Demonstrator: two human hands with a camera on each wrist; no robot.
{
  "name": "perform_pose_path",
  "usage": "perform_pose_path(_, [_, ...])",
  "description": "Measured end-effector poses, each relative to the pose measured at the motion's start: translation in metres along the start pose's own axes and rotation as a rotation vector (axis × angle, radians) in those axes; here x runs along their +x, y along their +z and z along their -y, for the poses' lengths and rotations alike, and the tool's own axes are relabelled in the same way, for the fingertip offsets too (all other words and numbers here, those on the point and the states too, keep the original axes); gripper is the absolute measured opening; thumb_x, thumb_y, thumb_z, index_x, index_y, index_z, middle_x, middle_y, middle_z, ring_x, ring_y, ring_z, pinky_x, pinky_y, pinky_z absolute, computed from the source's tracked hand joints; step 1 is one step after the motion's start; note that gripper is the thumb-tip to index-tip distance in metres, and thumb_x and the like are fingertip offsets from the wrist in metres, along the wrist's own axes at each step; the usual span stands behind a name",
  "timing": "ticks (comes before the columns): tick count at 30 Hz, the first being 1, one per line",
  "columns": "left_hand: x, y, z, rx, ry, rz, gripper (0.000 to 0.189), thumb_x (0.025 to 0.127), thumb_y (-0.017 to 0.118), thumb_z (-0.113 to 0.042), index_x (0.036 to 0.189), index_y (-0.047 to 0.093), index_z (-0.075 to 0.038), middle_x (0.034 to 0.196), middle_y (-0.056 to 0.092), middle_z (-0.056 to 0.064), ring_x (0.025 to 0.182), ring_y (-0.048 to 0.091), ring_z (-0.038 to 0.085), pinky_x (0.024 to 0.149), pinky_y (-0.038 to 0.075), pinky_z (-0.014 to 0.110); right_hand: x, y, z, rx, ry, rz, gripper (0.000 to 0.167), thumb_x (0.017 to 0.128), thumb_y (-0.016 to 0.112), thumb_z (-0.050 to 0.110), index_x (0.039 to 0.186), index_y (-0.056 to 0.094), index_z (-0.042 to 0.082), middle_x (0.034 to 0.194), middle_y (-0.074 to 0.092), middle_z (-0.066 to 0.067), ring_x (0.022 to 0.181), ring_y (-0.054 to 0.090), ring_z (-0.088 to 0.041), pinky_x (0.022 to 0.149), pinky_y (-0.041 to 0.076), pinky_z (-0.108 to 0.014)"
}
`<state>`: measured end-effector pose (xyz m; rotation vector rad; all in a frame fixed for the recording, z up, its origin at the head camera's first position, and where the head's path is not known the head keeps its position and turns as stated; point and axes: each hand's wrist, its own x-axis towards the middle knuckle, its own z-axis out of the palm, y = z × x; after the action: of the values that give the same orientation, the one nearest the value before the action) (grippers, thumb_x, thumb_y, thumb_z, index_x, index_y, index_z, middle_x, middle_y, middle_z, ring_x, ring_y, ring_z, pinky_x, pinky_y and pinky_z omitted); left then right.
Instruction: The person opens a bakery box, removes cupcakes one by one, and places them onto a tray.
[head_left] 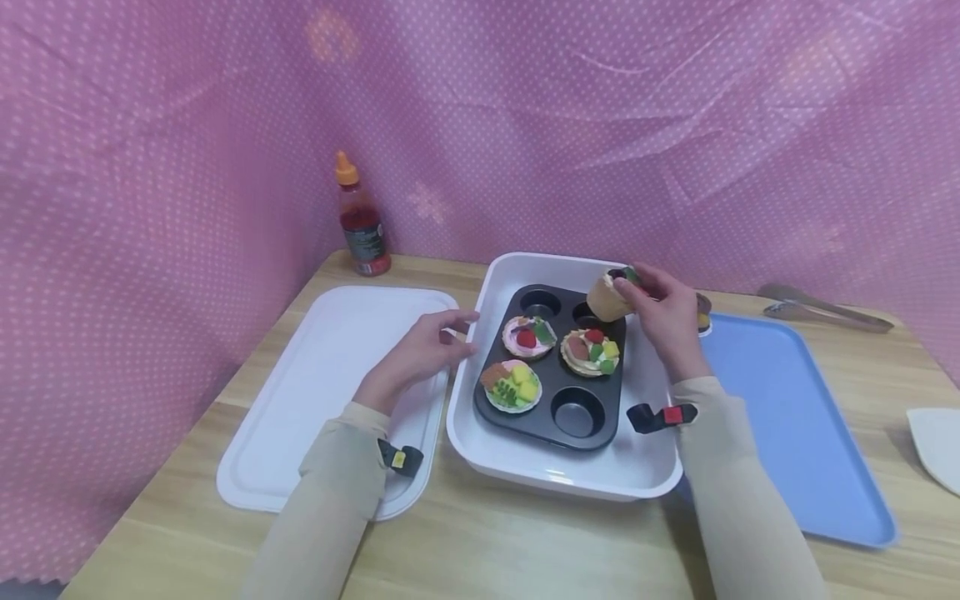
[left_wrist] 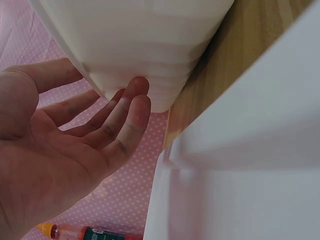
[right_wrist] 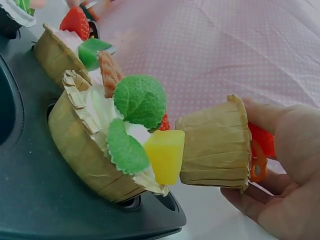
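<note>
A white tray (head_left: 322,400) lies below and left of the left fingers, and a red sauce bottle (head_left: 363,229) stands beyond them. The left hand (head_left: 423,350) holds nothing; its fingers are loosely bent beside the near rim of a white tub (head_left: 498,462); rim contact cannot be confirmed. Between both sets of fingers, a six-cup muffin tin (head_left: 553,373) rests in the tub, carrying three topped cupcakes (head_left: 590,352). The right hand (head_left: 670,312) pinches a paper-cased cupcake (head_left: 609,302) near its upper edge; the case hangs tilted from the fingertips, over the tin's rear right cup. Handling: the cupcake is probably light, with a pleated case likely to dent under pressure and toppings that may loosen if squeezed. Take hold at the upper wall, just below the frill, using light opposed pressure; the paper should offer adequate friction. Right of these fingers, a blue tray (head_left: 787,433) extends toward the wearer, metal tongs (head_left: 847,312) lie beyond it, and a white dish (head_left: 941,446) sits farthest right, cut by the frame.
</note>
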<state>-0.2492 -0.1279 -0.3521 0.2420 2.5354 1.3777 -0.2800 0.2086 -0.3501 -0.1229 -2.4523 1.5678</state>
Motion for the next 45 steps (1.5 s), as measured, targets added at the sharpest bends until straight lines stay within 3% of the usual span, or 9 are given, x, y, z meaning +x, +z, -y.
perform_pose_path(10, [0.003,-0.002,0.000,0.029,0.003,0.001,0.054,0.093,0.071,-0.017,0.145,0.056,-0.018,0.135,0.060,0.013,0.112,0.063,0.027,0.081,0.056,0.031,-0.001,-0.002,0.001,0.000,0.020,0.004,0.068,0.092,0.069,0.051,0.147,0.052,0.016,0.141,0.060,-0.010,0.128,0.056,-0.023,0.107,0.050,-0.042])
perform_pose_path(20, [0.003,-0.002,0.004,-0.001,0.028,-0.004,0.054,0.093,0.070,-0.013,0.145,0.055,-0.015,0.134,0.060,0.016,0.111,0.065,0.028,0.079,0.057,0.030,-0.007,-0.005,0.014,-0.056,-0.024,-0.010,0.064,0.093,0.069,0.048,0.145,0.055,0.015,0.138,0.062,-0.013,0.125,0.059,-0.026,0.104,0.052,-0.042])
perform_pose_path(32, [0.004,-0.003,0.003,0.013,0.008,0.003,0.054,0.094,0.070,-0.016,0.146,0.055,-0.019,0.135,0.059,0.014,0.113,0.063,0.027,0.082,0.056,0.032,-0.011,-0.018,0.029,-0.093,-0.036,-0.026,0.063,0.093,0.068,0.049,0.144,0.057,0.014,0.139,0.063,-0.016,0.127,0.060,-0.032,0.106,0.051,-0.047])
perform_pose_path(36, [0.004,-0.003,0.003,0.008,0.003,0.007,0.055,0.094,0.070,-0.016,0.146,0.054,-0.020,0.136,0.059,0.013,0.114,0.063,0.027,0.083,0.056,0.032,-0.012,-0.025,0.034,-0.072,-0.028,-0.036,0.063,0.092,0.070,0.049,0.143,0.058,0.015,0.138,0.063,-0.015,0.125,0.061,-0.028,0.101,0.054,-0.035])
perform_pose_path(41, [0.004,-0.003,0.004,0.008,0.003,0.008,0.055,0.094,0.070,-0.016,0.146,0.054,-0.020,0.136,0.059,0.013,0.113,0.063,0.027,0.083,0.056,0.032,-0.017,-0.038,0.041,-0.039,-0.010,-0.060,0.063,0.090,0.072,0.050,0.142,0.058,0.018,0.140,0.063,-0.012,0.116,0.064,-0.014,0.080,0.053,-0.014])
perform_pose_path(45, [0.004,-0.003,0.004,0.007,0.003,0.009,0.054,0.094,0.070,-0.016,0.146,0.055,-0.020,0.136,0.059,0.013,0.113,0.063,0.027,0.084,0.056,0.033,-0.019,-0.049,0.045,-0.009,0.017,-0.112,0.060,0.090,0.074,0.045,0.142,0.059,0.019,0.141,0.062,-0.010,0.113,0.064,-0.007,0.086,0.053,-0.015])
